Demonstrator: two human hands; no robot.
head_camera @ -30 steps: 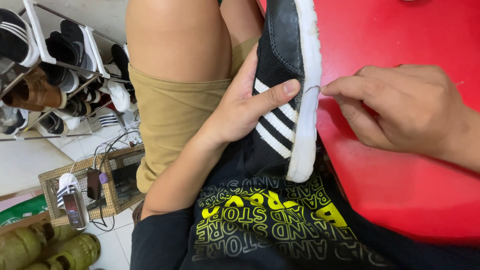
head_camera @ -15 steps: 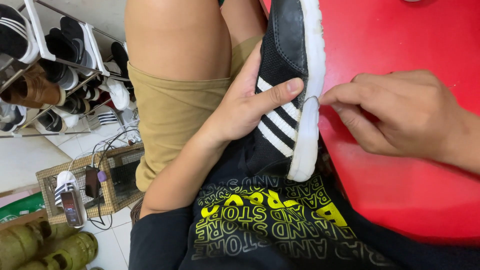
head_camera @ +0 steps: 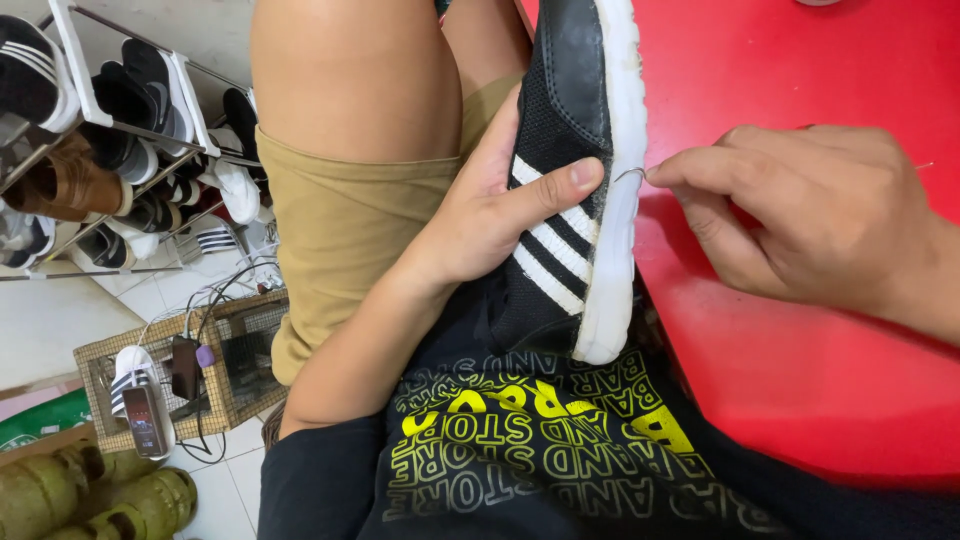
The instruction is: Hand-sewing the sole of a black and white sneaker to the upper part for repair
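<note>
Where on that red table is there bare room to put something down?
The red table is bare below the right hand, down to its near edge, and above that hand toward the far edge. It is crowded along the table's left edge, where the left hand holds the black shoe and the right fingertips meet its white sole.

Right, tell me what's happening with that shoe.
A person is working on a black sneaker with white stripes and a white sole. The left hand grips it from the side, thumb across the stripes, holding it against the edge of a red table. The right hand pinches something thin, seemingly a needle or thread, right at the sole's edge, so it looks like stitching at the sole. A shoe rack stands on the floor off to the left.
</note>
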